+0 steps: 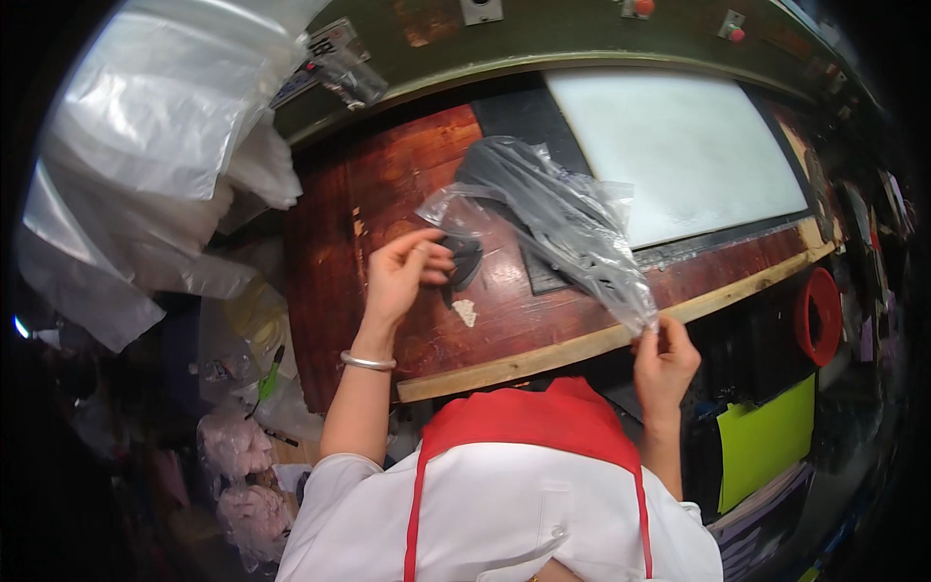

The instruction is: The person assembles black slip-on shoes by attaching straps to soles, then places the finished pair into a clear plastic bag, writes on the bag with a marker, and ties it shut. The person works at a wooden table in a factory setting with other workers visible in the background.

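Observation:
A clear plastic bag with dark grey or black pieces inside slants across the worktable. My right hand pinches its near right corner between thumb and fingertips, just past the table's front edge. To the left of the bag, my left hand has bent fingers against a small black flat piece, which appears to be gripped at the fingertips. What this piece is made of I cannot make out. The bag's loose upper left edge comes close to that hand.
A white board lies on a black sheet at the right of the red-brown table. Large clear plastic sheets hang at the left. Behind stands a green machine frame with red buttons. A red ring-shaped object is at the right.

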Tool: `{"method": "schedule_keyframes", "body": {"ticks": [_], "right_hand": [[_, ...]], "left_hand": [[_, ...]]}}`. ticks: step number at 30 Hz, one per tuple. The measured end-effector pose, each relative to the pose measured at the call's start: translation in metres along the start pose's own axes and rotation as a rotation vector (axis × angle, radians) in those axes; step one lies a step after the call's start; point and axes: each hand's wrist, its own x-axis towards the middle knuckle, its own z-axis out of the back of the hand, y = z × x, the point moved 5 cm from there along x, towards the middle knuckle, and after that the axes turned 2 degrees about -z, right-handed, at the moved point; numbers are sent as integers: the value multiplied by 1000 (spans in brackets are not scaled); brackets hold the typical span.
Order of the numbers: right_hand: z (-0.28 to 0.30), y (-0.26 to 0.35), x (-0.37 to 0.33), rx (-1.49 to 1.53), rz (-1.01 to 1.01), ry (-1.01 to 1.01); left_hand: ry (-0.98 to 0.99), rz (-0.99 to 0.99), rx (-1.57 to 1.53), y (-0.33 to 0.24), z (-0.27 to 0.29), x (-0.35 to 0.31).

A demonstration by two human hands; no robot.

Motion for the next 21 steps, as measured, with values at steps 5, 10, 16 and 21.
{"method": "schedule_keyframes", "body": {"ticks": [5,10,16,21], "right_hand": [[-8,32,20,240,140,46],[-30,53,32,761,-71,247],[-52,67,53,935,-35,288],[-51,68,53,1104,-131,322]], "left_hand": [[-218,-104,1006,28,8,12],[-245,-319,1199,50,-34,10],[-96,-528,1293,34,-31,21],[-97,-671,1198,23,-30,28]]}}
